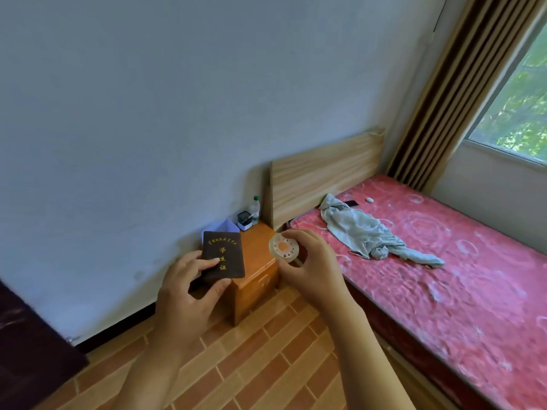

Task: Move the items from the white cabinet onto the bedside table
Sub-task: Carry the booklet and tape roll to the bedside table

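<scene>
My left hand [189, 287] grips a dark brown booklet [223, 255] with gold lettering, held upright above the left side of the orange wooden bedside table [257, 255]. My right hand [310, 261] pinches a small round translucent roll of tape [282, 248] with an orange centre, held over the table's right edge. On the far end of the table stand a clear plastic bottle [254, 208] with a green cap, a small black-and-white box [244, 220] and a folded white paper [225, 226]. The white cabinet is out of view.
A bed with a red patterned mattress [444, 276] and a wooden headboard [322, 170] adjoins the table's right side; a pale crumpled cloth [364, 232] lies on it. A dark piece of furniture [26, 344] stands at the left. The floor is brick-patterned tile [251, 365]. A window and curtain [461, 84] are at the right.
</scene>
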The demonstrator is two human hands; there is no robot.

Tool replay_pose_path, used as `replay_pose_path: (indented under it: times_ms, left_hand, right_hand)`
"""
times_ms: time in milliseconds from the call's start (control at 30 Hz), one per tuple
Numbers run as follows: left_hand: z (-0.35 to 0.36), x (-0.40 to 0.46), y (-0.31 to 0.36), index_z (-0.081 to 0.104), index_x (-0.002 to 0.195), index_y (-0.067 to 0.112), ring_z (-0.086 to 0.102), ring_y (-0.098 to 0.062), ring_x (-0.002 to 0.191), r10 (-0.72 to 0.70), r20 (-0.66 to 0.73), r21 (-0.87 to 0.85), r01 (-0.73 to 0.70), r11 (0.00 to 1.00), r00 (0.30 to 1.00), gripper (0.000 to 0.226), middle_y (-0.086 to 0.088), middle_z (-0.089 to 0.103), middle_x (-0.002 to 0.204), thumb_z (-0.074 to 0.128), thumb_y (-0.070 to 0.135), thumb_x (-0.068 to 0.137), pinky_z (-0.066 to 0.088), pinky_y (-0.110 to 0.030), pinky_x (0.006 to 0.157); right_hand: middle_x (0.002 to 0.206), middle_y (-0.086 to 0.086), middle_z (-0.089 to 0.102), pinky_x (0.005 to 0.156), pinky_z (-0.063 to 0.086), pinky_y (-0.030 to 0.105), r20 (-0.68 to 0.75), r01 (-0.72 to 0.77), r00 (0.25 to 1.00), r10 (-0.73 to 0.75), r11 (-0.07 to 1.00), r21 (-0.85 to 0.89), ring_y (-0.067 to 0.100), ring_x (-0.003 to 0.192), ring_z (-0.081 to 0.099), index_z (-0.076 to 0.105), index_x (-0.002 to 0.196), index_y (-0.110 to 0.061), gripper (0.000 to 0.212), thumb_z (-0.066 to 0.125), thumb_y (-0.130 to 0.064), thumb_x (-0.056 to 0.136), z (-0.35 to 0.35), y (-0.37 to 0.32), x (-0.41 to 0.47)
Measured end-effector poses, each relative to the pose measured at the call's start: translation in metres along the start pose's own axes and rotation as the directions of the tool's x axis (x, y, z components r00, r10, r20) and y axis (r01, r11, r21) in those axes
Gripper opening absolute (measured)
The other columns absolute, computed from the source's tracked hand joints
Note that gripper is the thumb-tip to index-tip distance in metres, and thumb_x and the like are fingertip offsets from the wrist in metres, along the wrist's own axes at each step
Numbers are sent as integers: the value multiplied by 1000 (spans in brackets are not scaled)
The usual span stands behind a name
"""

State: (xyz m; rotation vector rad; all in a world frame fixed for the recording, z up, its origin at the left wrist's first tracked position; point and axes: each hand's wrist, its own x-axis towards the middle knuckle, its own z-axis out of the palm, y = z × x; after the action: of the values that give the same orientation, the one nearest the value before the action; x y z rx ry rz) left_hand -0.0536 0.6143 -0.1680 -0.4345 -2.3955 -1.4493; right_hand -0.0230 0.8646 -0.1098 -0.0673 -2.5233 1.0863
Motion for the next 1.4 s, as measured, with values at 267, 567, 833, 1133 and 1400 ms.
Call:
replay_pose_path:
  times_ms: [267,567,833,1133,1400]
  left_hand:
    - [56,72,-7,72,117,21,59,-17,121,-10,-63,80,15,997,998,40,7,61,131,87,29,80,53,-36,95]
    - [56,121,-42,71,118,26,58,-12,123,-30,-112,77,39,996,993,45,18,58,131,71,51,80,49,-33,100]
    - [51,203,-99,71,118,27,58,-14,123,-58,-97,41,62,997,994,44,13,60,132,73,49,80,53,-39,99]
    - [28,338,-188,70,118,28,55,-7,120,5,-34,37,-4,999,999,41,20,54,130,81,40,81,51,-31,95]
    - [37,405,-247,70,115,28,55,2,117,-25,44,-73,28,997,999,42,28,55,125,79,45,78,50,-22,95]
  right_hand:
    - [120,-16,65,96,53,30,48,41,998,-43,998,38,2,113,58,68,124,-29,48,76,-26,77,3,51,98]
    - [122,-19,64,99,55,34,119,82,989,-92,993,84,4,118,58,68,127,-29,51,78,-27,77,54,62,175]
    - [122,-22,63,98,55,37,124,86,988,-95,994,74,8,117,61,69,124,-31,47,71,-34,77,107,57,252]
    - [125,-23,60,100,53,32,103,42,994,-38,998,-37,5,120,58,67,127,-30,47,73,-31,80,188,46,346]
    - [130,-21,62,105,50,35,70,-127,989,134,988,-92,1,126,56,69,128,-29,50,73,-30,78,228,60,381]
